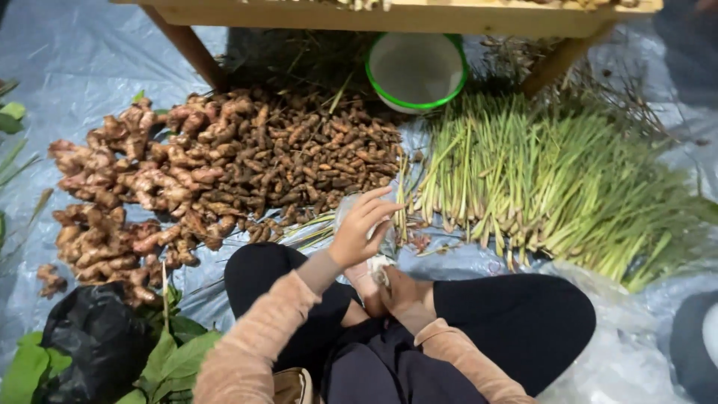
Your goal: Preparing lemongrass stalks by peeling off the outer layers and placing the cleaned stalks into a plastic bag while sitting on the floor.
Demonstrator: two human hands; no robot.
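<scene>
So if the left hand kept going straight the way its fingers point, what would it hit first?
Probably the lemongrass stalks: the left hand points up and right toward their cut ends, past the clear plastic bag it grips. Depth is uncertain.

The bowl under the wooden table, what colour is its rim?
Bright green, around a white inside; the bowl shows in the head view.

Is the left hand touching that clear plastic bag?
Touching. The head view shows the left hand with its fingers curled over the top of the clear plastic bag, no gap visible.
</scene>
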